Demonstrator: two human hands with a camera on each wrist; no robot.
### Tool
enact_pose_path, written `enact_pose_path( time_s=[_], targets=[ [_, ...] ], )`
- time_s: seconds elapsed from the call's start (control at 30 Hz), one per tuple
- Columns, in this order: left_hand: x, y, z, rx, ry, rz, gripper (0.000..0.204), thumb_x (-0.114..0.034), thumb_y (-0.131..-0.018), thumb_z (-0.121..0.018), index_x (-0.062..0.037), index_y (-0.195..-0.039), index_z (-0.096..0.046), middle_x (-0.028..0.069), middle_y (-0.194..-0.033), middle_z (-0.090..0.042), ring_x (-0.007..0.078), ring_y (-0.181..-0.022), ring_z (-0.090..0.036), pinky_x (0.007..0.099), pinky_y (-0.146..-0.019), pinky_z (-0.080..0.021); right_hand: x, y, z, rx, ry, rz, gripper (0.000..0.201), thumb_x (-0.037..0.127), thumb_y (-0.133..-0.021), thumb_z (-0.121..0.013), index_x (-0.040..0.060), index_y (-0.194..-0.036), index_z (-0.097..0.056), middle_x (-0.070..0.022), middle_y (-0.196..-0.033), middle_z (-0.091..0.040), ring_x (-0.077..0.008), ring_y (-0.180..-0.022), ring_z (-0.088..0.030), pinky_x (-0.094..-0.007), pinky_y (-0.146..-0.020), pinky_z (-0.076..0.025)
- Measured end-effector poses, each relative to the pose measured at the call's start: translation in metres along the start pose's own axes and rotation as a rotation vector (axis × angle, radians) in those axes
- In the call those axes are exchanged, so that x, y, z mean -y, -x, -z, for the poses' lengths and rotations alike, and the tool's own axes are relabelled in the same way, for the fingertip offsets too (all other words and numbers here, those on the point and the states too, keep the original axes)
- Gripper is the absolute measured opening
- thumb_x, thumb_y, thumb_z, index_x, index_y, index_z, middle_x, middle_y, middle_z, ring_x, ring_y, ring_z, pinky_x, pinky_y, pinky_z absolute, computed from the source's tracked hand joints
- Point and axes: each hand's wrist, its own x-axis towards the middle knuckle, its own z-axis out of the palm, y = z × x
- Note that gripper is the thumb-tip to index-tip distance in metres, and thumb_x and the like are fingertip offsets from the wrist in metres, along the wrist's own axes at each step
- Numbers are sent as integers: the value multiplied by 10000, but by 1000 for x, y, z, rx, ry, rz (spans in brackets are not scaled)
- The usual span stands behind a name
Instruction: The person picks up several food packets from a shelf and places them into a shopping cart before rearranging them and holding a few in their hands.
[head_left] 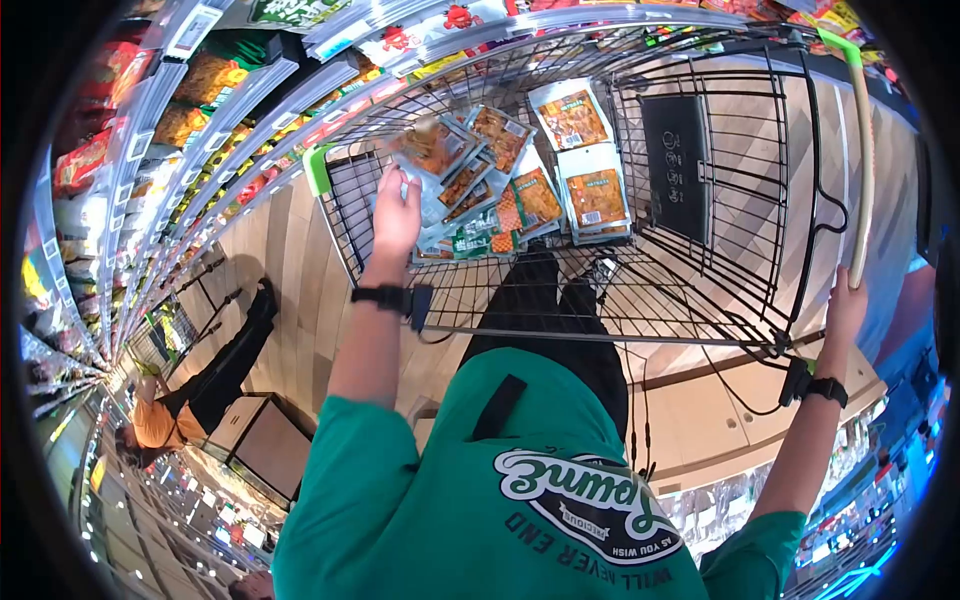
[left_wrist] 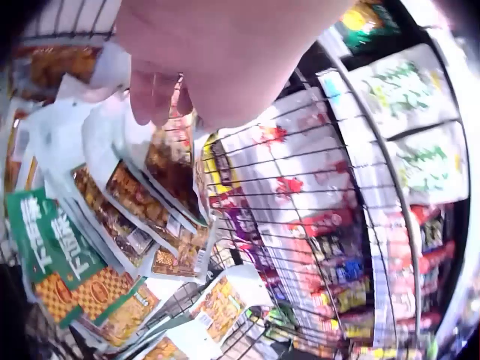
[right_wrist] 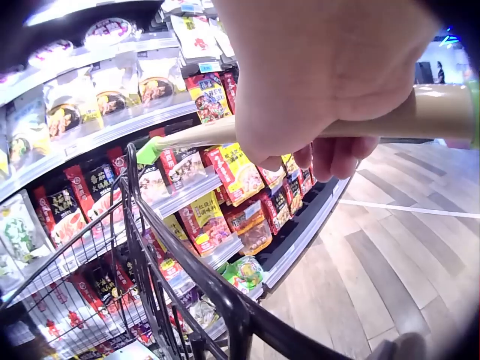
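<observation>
Head view, left to right. Shelf (head_left: pixel 150 150) of bagged goods on the far left. Then left hand (head_left: pixel 396 215), inside the cart (head_left: pixel 317 172): fingers look pinched on the upper end of a pack (head_left: pixel 432 150); exact finger contact is partly hidden in left wrist view. Pack is blurred in head view, at the left end of the basket, over a loose pile (head_left: pixel 468 190) of similar ones with brown contents.

Handling, my read: light, limp film pouch, will sag and flex under its contents. Film looks glossy, so probably slippery against its neighbours; two could come up together. Not fragile, but a hard squeeze mid-pouch could stress the seals. Best hold: flat top margin, thumb one side, fingers the other; support the bottom if it swings.

Next, green packs (head_left: pixel 470 243) at the pile's near edge, overlapping flat; pinch a corner to separate. Right of them, two white-topped packs (head_left: pixel 570 118) (head_left: pixel 597 193), one beyond the other; white top strip is the grab point.

Black panel (head_left: pixel 675 165) after that, then handle (head_left: pixel 856 180). Right hand (head_left: pixel 847 305) has fingers wrapped round it: stiff, plain bar grip.
</observation>
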Motion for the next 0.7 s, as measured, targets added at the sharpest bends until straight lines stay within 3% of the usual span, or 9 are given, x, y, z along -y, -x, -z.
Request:
enact_pose_path(
  time_s=[0.07,0.13,0.17,0.2,0.27,0.3,0.43,0.53,0.7],
  targets=[
    [-76,-19,67,324,408,360,174,-179,-987,-480,-8,-999,-512,135,-874,-595,246,-819,-582,348,-758,-454,-1,-1,-2,-5,10,-3,427,395,-861,-636,-23,-948,-633,-83,-629,-582,-180,-591,-575,-342,-585,-452],
    [-111,-26,97,243,613,398,146,-176,-998,-461,-35,-977,-492,43,-823,-551,146,-775,-539,277,-715,-431,-10,-3,-5,-33,39,19,427,393,-861,-640,-21,-968,-638,-89,-642,-594,-180,-588,-575,-337,-594,-457],
    [-124,-28,104,235,804,470,107,-174,-1002,-452,-77,-972,-486,-27,-800,-492,63,-737,-465,232,-650,-392,-19,-8,-8,-21,27,7,437,413,-864,-631,0,-1007,-642,-121,-677,-612,-231,-615,-593,-360,-621,-467],
    [-137,-31,108,243,791,462,107,-174,-1002,-452,-77,-972,-486,-27,-800,-492,63,-737,-465,232,-650,-392,-18,-6,-9,-15,17,-6,437,413,-864,-631,0,-1007,-642,-121,-677,-612,-231,-615,-593,-360,-621,-467],
    [-162,-38,107,199,1223,651,91,-178,-1002,-447,-103,-974,-491,-41,-803,-471,47,-735,-437,223,-632,-362,-14,-3,-6,-68,58,62,457,442,-866,-612,30,-1065,-635,-158,-730,-631,-299,-671,-617,-398,-649,-472],
    [-173,-41,103,250,1250,648,90,-191,-1002,-453,-116,-982,-497,-48,-811,-465,29,-734,-420,202,-622,-331,-16,-4,-7,-58,81,44,476,471,-864,-599,43,-1072,-619,-184,-772,-635,-356,-729,-624,-430,-663,-469],
    [-226,-47,70,479,1395,634,121,-218,-1005,-465,-103,-998,-502,-52,-823,-477,26,-742,-425,188,-641,-342,-1,5,-3,-113,134,49,474,467,-859,-598,12,-990,-596,-196,-751,-618,-373,-727,-615,-437,-660,-464],
    [-258,-49,51,618,1350,564,141,-226,-1010,-469,-88,-1001,-500,-50,-842,-490,20,-783,-429,187,-685,-362,3,8,-2,-93,99,34,459,460,-857,-598,15,-969,-588,-194,-745,-612,-375,-720,-611,-444,-662,-461],
    [-283,-47,33,668,1358,508,172,-248,-1017,-470,-77,-1004,-488,-48,-840,-482,19,-773,-418,187,-696,-370,15,16,0,-104,173,-29,478,499,-859,-566,35,-973,-588,-171,-766,-626,-367,-733,-617,-437,-668,-465]
  ],
)
